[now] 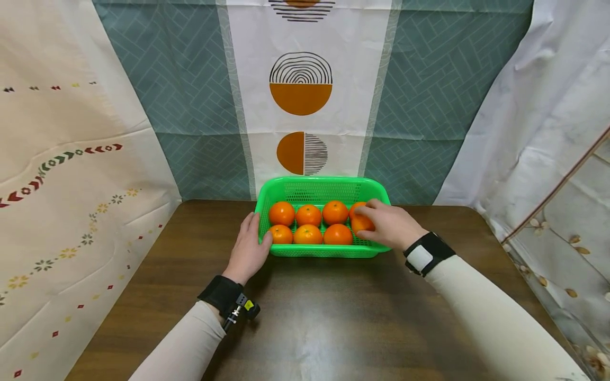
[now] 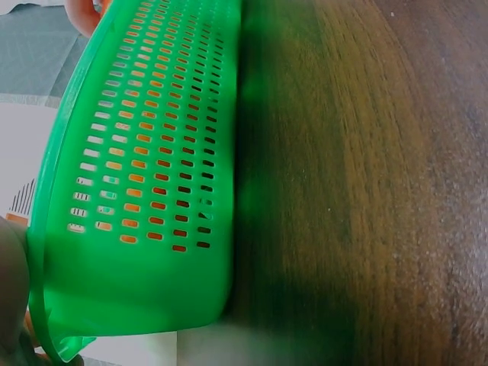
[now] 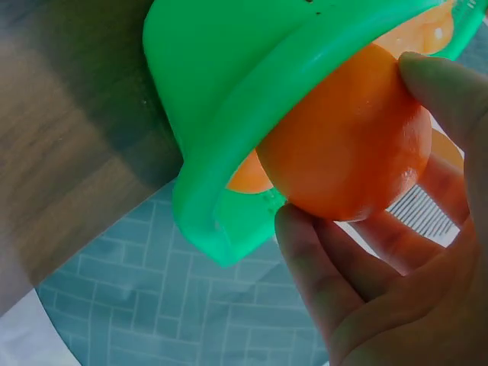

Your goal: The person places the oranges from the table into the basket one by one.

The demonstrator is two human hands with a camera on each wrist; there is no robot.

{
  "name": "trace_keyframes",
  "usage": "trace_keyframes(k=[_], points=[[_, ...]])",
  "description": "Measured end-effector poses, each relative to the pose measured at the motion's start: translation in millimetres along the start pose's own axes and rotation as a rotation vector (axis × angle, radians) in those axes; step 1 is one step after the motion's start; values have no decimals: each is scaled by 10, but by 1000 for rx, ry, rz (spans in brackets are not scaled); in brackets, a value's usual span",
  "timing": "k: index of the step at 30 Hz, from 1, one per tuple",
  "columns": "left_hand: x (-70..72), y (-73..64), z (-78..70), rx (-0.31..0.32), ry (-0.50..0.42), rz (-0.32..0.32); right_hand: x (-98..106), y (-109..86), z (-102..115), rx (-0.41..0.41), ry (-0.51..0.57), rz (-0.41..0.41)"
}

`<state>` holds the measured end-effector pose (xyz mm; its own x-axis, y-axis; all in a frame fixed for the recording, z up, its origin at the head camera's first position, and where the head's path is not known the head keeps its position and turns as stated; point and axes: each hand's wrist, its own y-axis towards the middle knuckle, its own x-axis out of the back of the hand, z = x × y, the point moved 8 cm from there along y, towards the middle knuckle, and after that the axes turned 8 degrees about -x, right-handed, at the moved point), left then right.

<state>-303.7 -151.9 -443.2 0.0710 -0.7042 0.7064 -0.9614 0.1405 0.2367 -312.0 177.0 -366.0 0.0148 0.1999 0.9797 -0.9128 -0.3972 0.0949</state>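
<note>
A green plastic basket (image 1: 324, 251) with perforated walls stands at the back of the table and holds several oranges (image 1: 307, 234) in two rows. My right hand (image 1: 388, 222) is over the basket's right end and holds an orange (image 3: 347, 137) between thumb and fingertips. That orange is just above the rim in the right wrist view; another lies partly hidden beneath it. At the basket's left front corner, my left hand (image 1: 249, 248) holds the rim, its thumb toward the inside and its fingers along the outer left side. The left wrist view shows only part of this hand.
The brown wooden table (image 1: 314, 317) extends in front of the basket and to both sides. A patterned cloth (image 1: 310, 121) hangs right behind the basket. Other cloths hang at the left (image 1: 86, 211) and right (image 1: 548, 174).
</note>
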Motion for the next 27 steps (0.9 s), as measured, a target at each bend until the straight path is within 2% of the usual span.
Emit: trace_keyframes(k=[7, 16, 27], points=[[5, -5, 8, -7, 1, -1, -59, 57, 14, 11, -26, 23], [8, -24, 11, 1, 13, 4, -215, 89, -12, 0, -52, 112], [19, -21, 3, -8, 17, 4, -359, 149, -52, 17, -59, 148]])
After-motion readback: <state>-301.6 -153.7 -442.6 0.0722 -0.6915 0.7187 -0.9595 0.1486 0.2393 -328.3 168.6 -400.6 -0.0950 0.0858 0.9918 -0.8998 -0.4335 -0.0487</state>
